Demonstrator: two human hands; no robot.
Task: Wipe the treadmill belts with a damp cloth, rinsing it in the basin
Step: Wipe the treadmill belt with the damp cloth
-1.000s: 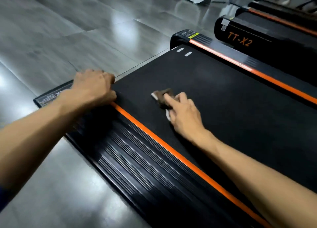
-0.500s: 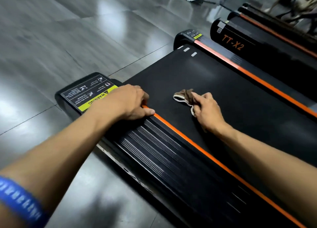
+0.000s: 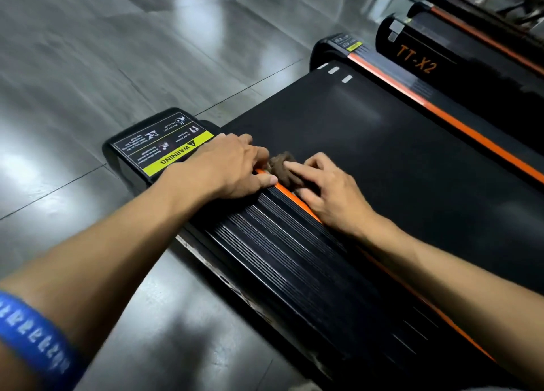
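Wiping step, at the near-left corner of the treadmill belt (image 3: pixel 368 161). My right hand (image 3: pixel 329 190) presses a brown cloth (image 3: pixel 282 167) against the seam where the belt meets the orange stripe (image 3: pixel 287 192) of the side rail (image 3: pixel 294 258); the index finger lies extended on top of the cloth, the remaining fingers (image 3: pixel 316 162) are curled loosely beside it, and the thumb side rests on the rail. My left hand (image 3: pixel 232 167) sits just beside the cloth, its fingertips touching or nearly touching the fabric and its thumb flat on the stripe; I cannot tell whether it pinches the cloth or only braces. The cloth is bunched into a small, wrinkled wad, soft and matte, its underside hidden. The belt is a flat, dull black sheet with a fine grain and three small pale marks (image 3: pixel 334 71) at its far end. The rail is glossy black plastic, ribbed with long parallel grooves; its end cap (image 3: pixel 129 155) is rounded and carries a black-and-yellow warning label (image 3: pixel 164 147). A blue wristband (image 3: pixel 32 329) circles my left forearm. Further black-and-orange treadmills (image 3: pixel 441 75) stand to the right on a polished grey tiled floor (image 3: pixel 117 52). No basin is in view. Judged next move: gather or refold the wad for a clean face, then draw it along the belt with firm, even pressure.
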